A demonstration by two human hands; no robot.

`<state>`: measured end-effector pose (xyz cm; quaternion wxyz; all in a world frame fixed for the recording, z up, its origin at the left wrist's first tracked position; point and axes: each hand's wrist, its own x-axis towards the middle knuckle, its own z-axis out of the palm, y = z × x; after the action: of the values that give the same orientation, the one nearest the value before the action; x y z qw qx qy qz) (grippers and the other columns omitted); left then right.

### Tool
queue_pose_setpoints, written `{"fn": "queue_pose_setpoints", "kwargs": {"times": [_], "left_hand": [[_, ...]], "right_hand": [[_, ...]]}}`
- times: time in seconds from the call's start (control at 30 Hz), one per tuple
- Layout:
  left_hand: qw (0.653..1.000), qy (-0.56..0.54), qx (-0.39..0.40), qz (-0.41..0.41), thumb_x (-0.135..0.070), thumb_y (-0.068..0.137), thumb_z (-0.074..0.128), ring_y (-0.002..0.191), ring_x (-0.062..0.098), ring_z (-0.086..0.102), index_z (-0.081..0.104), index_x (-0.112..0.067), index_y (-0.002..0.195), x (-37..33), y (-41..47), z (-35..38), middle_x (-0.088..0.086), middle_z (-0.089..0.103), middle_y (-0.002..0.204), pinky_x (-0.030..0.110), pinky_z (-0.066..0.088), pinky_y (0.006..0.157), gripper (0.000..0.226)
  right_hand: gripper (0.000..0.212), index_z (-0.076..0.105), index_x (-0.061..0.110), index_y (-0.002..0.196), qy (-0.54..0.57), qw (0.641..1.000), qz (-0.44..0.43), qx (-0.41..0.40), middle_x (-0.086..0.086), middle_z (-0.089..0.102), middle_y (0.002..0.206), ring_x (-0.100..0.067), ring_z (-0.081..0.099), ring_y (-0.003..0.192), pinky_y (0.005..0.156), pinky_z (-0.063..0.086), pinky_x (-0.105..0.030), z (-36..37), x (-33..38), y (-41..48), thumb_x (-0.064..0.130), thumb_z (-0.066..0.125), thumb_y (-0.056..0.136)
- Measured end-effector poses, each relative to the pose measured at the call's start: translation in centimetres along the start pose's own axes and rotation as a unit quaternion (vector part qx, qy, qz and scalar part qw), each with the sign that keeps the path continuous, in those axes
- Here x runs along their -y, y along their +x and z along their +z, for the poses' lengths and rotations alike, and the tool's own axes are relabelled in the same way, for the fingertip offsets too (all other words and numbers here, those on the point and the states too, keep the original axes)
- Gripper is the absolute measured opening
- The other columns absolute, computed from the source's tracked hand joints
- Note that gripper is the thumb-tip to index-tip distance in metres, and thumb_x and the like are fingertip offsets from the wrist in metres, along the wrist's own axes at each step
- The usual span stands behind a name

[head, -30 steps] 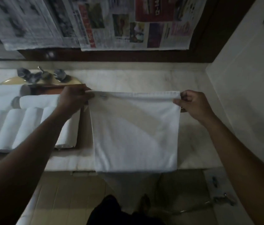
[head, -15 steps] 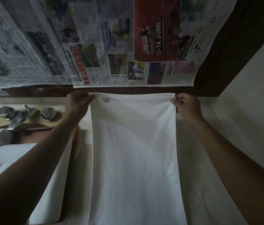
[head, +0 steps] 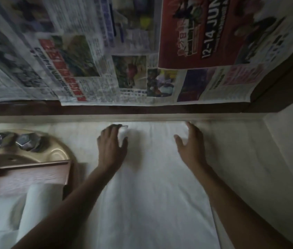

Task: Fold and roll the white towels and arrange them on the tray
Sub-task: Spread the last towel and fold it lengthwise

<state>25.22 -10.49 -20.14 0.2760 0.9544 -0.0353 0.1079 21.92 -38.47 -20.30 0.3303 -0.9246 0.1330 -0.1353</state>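
So the marble counter (head: 246, 159) has 1 white towel (head: 151, 194) spread flat on it, long side running away from the person up to the back ledge. It's not folded or rolled yet, so I'd say that one is just starting. Over on the left, the wooden tray (head: 34, 174) already holds at least 2 rolled towels (head: 39, 203), so part of the job looks done. The left hand (head: 112, 148) and right hand (head: 190, 148) are well apart, fingers loose, resting on the towel's far corners, gripping nothing.
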Motion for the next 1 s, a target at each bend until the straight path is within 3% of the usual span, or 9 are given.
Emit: {"fn": "queue_pose_setpoints", "kwargs": {"times": [0.1, 0.2, 0.3, 0.4, 0.53, 0.7, 0.83, 0.9, 1.0], "left_hand": [[0.988, 0.023, 0.110, 0.102, -0.040, 0.100, 0.049, 0.151, 0.029, 0.031, 0.042, -0.019, 0.154, -1.8, -1.4, 3.4, 0.008, 0.039, 0.162, 0.050, 0.027, 0.119, 0.059], [0.977, 0.079, 0.154, 0.124, -0.052, 0.105, 0.029, 0.159, 0.021, 0.011, 0.028, -0.022, 0.163, 0.5, -0.1, 5.0, 0.002, 0.019, 0.171, 0.052, 0.016, 0.126, 0.064], [0.979, 0.121, 0.135, 0.092, -0.058, 0.104, 0.022, 0.159, 0.020, 0.011, 0.026, -0.025, 0.163, 5.0, 1.5, 3.1, -0.001, 0.016, 0.171, 0.052, 0.015, 0.126, 0.068], [0.978, 0.138, 0.146, 0.061, -0.062, 0.103, 0.016, 0.159, 0.018, -0.003, 0.013, -0.028, 0.165, 7.2, 1.9, 0.0, -0.005, 0.003, 0.173, 0.056, 0.005, 0.126, 0.071], [0.985, 0.089, 0.117, 0.094, -0.049, 0.104, 0.031, 0.160, 0.019, -0.004, 0.014, -0.023, 0.165, 1.1, -2.4, 0.5, -0.001, 0.003, 0.173, 0.048, -0.002, 0.127, 0.068], [0.969, 0.093, 0.164, 0.160, -0.046, 0.107, 0.030, 0.159, 0.020, 0.008, 0.022, -0.024, 0.164, -0.1, -8.3, 3.1, 0.000, 0.012, 0.172, 0.056, 0.018, 0.124, 0.061], [0.979, 0.150, 0.131, 0.041, -0.054, 0.107, 0.020, 0.160, 0.023, 0.003, 0.017, -0.021, 0.165, 6.8, -7.2, -1.6, 0.003, 0.006, 0.172, 0.059, 0.015, 0.125, 0.067], [0.984, 0.143, 0.105, 0.004, -0.051, 0.106, 0.020, 0.160, 0.025, 0.000, 0.015, -0.017, 0.165, 5.9, -8.3, -3.2, 0.007, 0.004, 0.172, 0.057, 0.010, 0.127, 0.068], [0.990, 0.089, 0.100, 0.054, -0.041, 0.106, 0.030, 0.159, 0.026, 0.005, 0.020, -0.015, 0.164, -0.9, -12.8, -2.0, 0.009, 0.010, 0.172, 0.052, 0.009, 0.128, 0.065]], "right_hand": [[0.061, 0.044, 0.015, 0.153, -0.072, 0.988, -0.115, 0.069, -0.014, 0.039, 0.160, -0.032, 0.032, 0.151, 0.124, 0.026, -0.050, 4.2, 1.8, -2.2, 0.039, 0.059, 0.099], [0.058, 0.044, 0.021, 0.155, -0.159, 0.970, -0.157, 0.100, -0.008, 0.031, 0.166, -0.028, 0.023, 0.156, 0.123, 0.018, -0.059, 5.6, 0.3, -1.5, 0.048, 0.042, 0.103], [0.061, 0.042, 0.020, 0.156, -0.248, 0.959, -0.114, 0.079, -0.005, 0.032, 0.166, -0.028, 0.025, 0.155, 0.120, 0.020, -0.063, 2.5, -5.1, 1.8, 0.052, 0.028, 0.106], [0.074, 0.035, 0.016, 0.159, -0.243, 0.966, -0.030, 0.083, -0.008, 0.029, 0.167, -0.031, 0.023, 0.155, 0.120, 0.020, -0.065, -1.3, -8.2, 3.0, 0.058, 0.017, 0.102], [0.066, 0.030, 0.012, 0.161, -0.147, 0.988, -0.039, 0.023, -0.012, 0.027, 0.167, -0.032, 0.022, 0.156, 0.124, 0.019, -0.058, -0.2, -2.1, -2.5, 0.047, 0.030, 0.105], [0.056, 0.039, 0.019, 0.158, -0.200, 0.952, -0.201, 0.116, -0.005, 0.025, 0.169, -0.026, 0.017, 0.158, 0.122, 0.019, -0.060, 2.6, 0.0, -10.0, 0.041, 0.036, 0.107], [0.066, 0.039, 0.013, 0.157, -0.280, 0.956, -0.063, 0.059, -0.011, 0.031, 0.166, -0.033, 0.025, 0.155, 0.120, 0.021, -0.063, -1.9, -6.7, -6.3, 0.050, 0.018, 0.107], [0.070, 0.036, 0.008, 0.158, -0.252, 0.967, 0.003, 0.026, -0.016, 0.030, 0.166, -0.037, 0.026, 0.153, 0.119, 0.024, -0.064, -3.7, -7.1, -6.5, 0.053, 0.018, 0.107], [0.064, 0.034, 0.010, 0.159, -0.210, 0.977, -0.044, 0.001, -0.015, 0.027, 0.167, -0.035, 0.024, 0.155, 0.121, 0.017, -0.058, -2.3, -2.2, -12.2, 0.044, 0.035, 0.105]]}}
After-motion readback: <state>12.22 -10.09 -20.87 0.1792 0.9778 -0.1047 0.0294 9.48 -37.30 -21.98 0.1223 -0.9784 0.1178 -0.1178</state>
